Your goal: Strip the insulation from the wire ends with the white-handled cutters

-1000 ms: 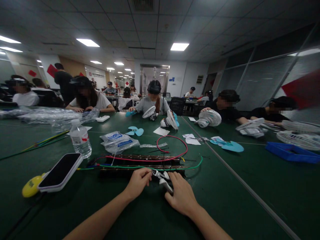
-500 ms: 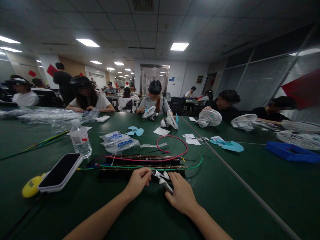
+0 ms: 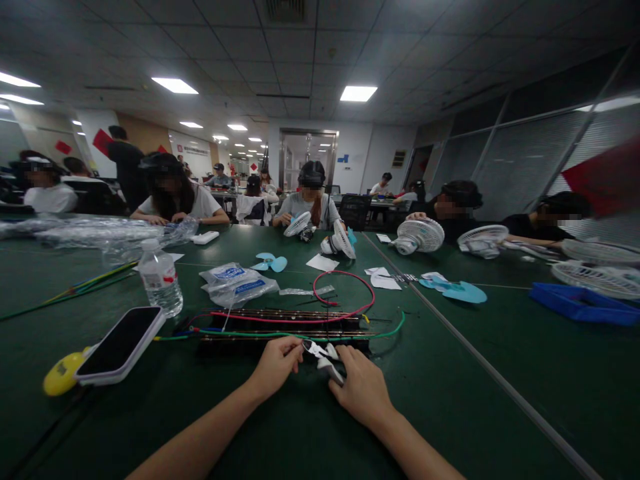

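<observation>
My left hand (image 3: pixel 274 367) is closed in a pinch at the near edge of a long dark strip board (image 3: pixel 280 333); what it pinches is too small to make out. My right hand (image 3: pixel 361 388) is wrapped round the grey handles of small cutting pliers (image 3: pixel 323 357), whose jaws point left toward my left fingertips. A green wire (image 3: pixel 350 335) and a red wire (image 3: pixel 350 293) run along and loop over the board.
A phone (image 3: pixel 120 343) lies on a yellow object (image 3: pixel 60 375) at left, near a water bottle (image 3: pixel 160 277) and plastic bags (image 3: pixel 235 283). Fan parts and a blue blade (image 3: pixel 453 290) lie further back. A blue tray (image 3: pixel 585 303) sits right. Several people work around the table.
My hands and the pliers have barely moved. A person at the far right has lifted a white fan grille and shifted it left.
</observation>
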`<state>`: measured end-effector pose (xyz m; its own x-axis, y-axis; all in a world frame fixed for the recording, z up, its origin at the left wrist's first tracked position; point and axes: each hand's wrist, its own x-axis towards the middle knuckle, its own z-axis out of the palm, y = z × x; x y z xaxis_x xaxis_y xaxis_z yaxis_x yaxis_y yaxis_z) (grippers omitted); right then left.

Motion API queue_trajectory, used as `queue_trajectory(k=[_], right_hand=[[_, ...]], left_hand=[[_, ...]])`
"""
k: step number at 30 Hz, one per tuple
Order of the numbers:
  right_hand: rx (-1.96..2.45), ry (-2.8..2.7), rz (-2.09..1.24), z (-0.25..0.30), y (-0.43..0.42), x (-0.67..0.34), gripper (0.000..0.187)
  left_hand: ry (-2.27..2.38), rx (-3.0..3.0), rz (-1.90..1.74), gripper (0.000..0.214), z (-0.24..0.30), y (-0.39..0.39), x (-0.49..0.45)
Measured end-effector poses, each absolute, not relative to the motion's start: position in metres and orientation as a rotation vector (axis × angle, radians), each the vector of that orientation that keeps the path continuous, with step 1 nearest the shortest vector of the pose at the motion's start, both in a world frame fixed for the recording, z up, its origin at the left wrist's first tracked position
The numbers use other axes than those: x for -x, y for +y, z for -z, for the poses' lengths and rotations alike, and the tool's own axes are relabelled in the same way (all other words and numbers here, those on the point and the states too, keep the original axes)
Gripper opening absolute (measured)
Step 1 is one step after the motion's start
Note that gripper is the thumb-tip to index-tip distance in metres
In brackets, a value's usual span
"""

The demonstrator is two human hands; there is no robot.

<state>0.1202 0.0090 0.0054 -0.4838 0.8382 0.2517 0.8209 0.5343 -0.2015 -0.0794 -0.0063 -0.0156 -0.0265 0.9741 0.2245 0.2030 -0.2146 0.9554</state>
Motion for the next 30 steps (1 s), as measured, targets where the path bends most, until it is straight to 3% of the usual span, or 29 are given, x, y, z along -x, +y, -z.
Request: queue_trajectory(k=[17, 30], right_hand=[[1.385, -2.463, -0.077, -0.0084, 0.0084, -0.1206, 0.037], [1.277, -2.498, -0.126, -0.0120, 0.0083, -0.1240, 0.049]], left_hand=[[1.310, -1.530, -1.308, 0.026, 0.0139, -0.0089, 0.0796], [1.312, -1.558, -1.339, 0.021, 0.0173, -0.0074, 0.0812]])
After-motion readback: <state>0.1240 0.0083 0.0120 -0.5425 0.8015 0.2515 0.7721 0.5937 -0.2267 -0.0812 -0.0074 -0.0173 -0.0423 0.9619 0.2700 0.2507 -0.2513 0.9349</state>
